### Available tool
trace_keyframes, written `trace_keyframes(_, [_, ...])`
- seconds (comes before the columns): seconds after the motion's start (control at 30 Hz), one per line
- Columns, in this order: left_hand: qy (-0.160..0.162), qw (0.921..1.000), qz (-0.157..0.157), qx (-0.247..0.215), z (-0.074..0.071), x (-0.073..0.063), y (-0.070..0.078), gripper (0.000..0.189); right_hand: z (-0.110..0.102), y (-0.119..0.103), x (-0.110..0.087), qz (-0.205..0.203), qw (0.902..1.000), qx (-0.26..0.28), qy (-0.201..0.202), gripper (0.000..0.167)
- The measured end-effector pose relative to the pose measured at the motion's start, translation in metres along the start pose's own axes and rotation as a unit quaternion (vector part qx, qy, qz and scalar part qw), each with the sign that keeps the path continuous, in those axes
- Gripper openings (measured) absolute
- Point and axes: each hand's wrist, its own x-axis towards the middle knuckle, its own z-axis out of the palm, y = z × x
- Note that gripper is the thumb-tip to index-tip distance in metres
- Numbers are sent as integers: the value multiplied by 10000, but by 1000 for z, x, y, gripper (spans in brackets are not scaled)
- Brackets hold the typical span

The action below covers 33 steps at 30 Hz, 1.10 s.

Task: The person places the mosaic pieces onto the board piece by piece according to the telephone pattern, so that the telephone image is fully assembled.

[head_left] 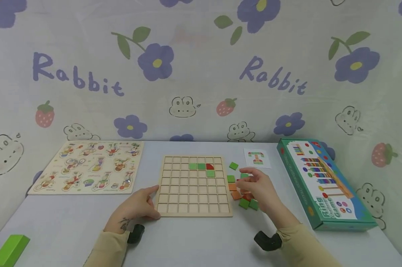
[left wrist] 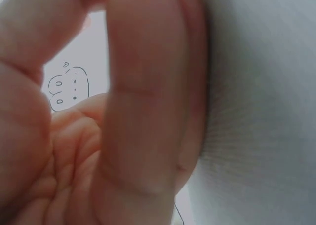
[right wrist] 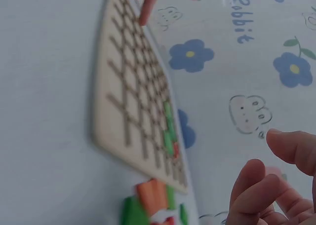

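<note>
Across a pale, smooth tabletop [head_left: 190, 237] we look toward a light backdrop [head_left: 201, 48] printed with violet flowers [head_left: 156, 63], strawberries [head_left: 44, 115] and outlined rabbit faces [head_left: 183, 108]. We read "Rabbit" twice on the cloth in violet letters; in the right wrist view the word runs sideways. At the right side lies a green-and-blue box [head_left: 324, 185] with a picture of coloured rings on its top; its lettering we make out only in part. To the left we note a cream puzzle board [head_left: 90, 167] with small coloured figures, its captions too small to read, and nearer us a bright green block [head_left: 9, 251].

Between them, at the middle of the table, lies the wooden grid board [head_left: 194, 214], light brown, ruled into square compartments. Its second row from the far side holds two green tiles [head_left: 198, 166] and, to their right, a red tile [head_left: 209, 167] with a curved edge; another green one sits directly below the red. Loose tiles [head_left: 244, 203], green, orange and red, lie scattered beside the board's right edge, near a white card [head_left: 255, 158] bearing a red-and-green design. We see the left hand [head_left: 137, 204] touching the board's left edge, thumb and forefinger spread apart. The right hand [head_left: 259, 187] hovers over the loose pieces, fingers loosely bent, thumb and forefinger tips apart.
</note>
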Motion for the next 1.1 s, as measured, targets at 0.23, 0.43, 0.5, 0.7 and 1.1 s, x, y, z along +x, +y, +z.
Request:
trace_keyframes(0.23, [-17, 10000, -27, -3, -1, 0, -1, 95, -19, 41, -17, 443, 9987, -169, 185, 49])
trace_keyframes(0.43, [-3, 10000, -5, -11, -1, 2, -1, 95, -25, 62, -20, 828, 9954, -328, 345, 51])
trace_keyframes(0.5, [-1, 10000, 9, 5, -1, 1, -1, 95, -26, 65, -20, 941, 9940, -378, 408, 50])
trace_keyframes(0.7, [-23, 10000, 52, -15, 0, 1, -3, 95, -26, 69, -19, 1126, 9908, -490, 571, 43])
trace_keyframes(1.1, [-89, 9999, 56, -117, -1, 2, -3, 94, -23, 67, -17, 1225, 9878, -683, 674, 35])
